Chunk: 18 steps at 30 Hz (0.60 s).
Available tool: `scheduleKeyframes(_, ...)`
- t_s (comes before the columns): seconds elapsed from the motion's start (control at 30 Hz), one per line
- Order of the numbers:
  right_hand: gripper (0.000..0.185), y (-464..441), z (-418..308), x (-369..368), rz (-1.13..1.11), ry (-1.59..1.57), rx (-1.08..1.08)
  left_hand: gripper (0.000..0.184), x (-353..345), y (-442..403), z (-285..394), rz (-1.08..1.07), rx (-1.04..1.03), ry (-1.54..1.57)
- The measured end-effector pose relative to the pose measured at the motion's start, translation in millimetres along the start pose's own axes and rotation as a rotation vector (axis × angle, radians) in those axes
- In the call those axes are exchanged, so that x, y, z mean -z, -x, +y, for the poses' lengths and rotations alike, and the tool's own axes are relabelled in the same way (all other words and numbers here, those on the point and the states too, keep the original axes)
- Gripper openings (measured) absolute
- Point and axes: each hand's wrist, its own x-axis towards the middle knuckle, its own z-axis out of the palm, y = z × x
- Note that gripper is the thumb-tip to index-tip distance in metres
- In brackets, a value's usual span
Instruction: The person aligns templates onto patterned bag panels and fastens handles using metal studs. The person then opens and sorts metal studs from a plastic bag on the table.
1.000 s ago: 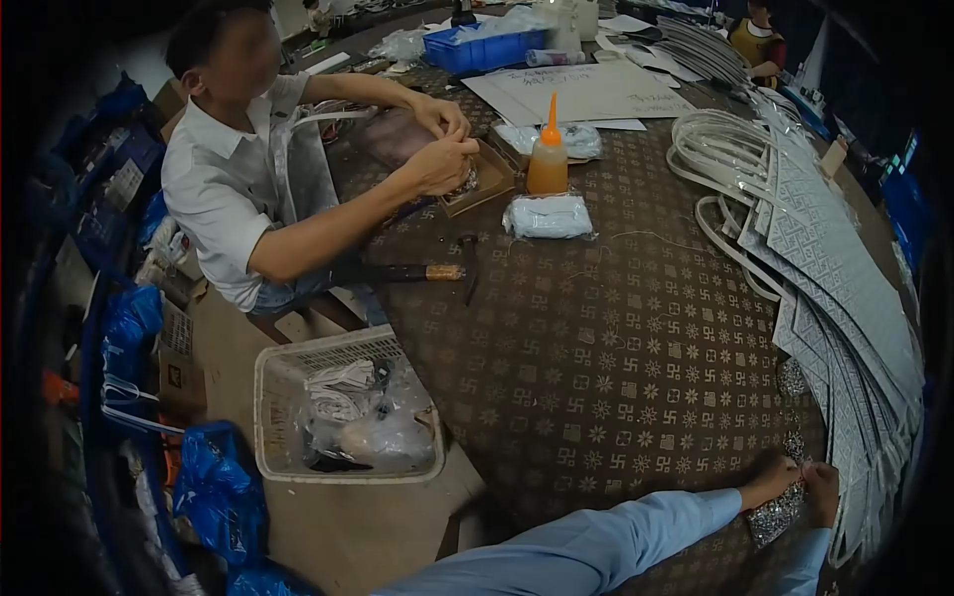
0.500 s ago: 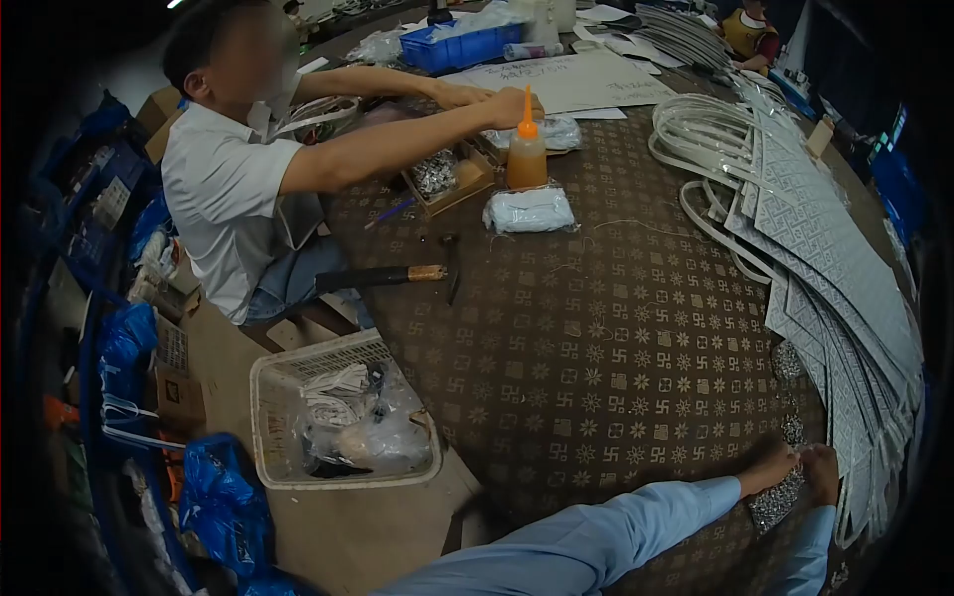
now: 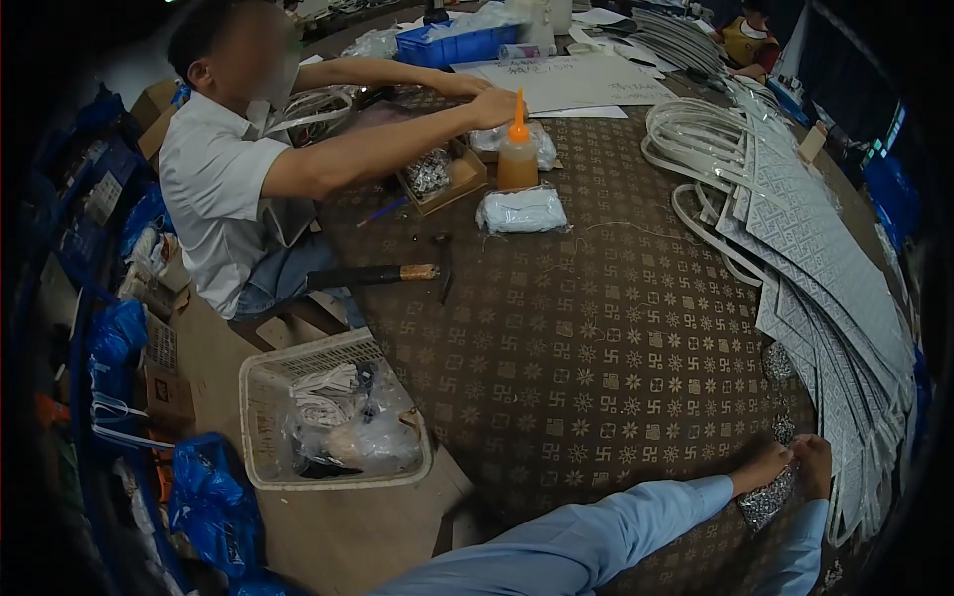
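Note:
At the table's lower right, my left hand and my right hand meet at the top of a clear bag of small shiny metal pieces. The fingers of both hands are closed, pinching the bag's upper part. Its filled lower part rests on the patterned tablecloth below my hands. Just beyond them lies more of the same shiny metal, in a small bunch and a larger one. Fine detail between my fingertips is too small to make out.
Patterned white panels are stacked along the right edge, close to my right hand. A hammer, a glue bottle and a wrapped white packet lie farther off. A co-worker sits at left, above a plastic basket.
The whole view has shifted slightly left. My hands stay together at the bag. The co-worker's nearer hand has drawn back a little behind the glue bottle.

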Motion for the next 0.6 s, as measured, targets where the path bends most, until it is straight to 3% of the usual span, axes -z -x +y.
scheduleKeyframes(0.3,0.015,4.6,10.8,-12.7,0.201,0.022,0.083,0.033,-11.0,-1.3,-8.6,0.105,-0.012,0.165)
scheduleKeyframes(0.5,0.022,3.7,5.1,5.5,0.027,0.123,-0.066,0.032,2.1,4.5,12.0,-0.035,0.168,0.087)
scheduleKeyframes(0.6,0.023,-0.8,11.8,-6.0,0.135,0.104,-0.066,0.031,3.0,2.4,8.1,-0.047,0.155,0.110)
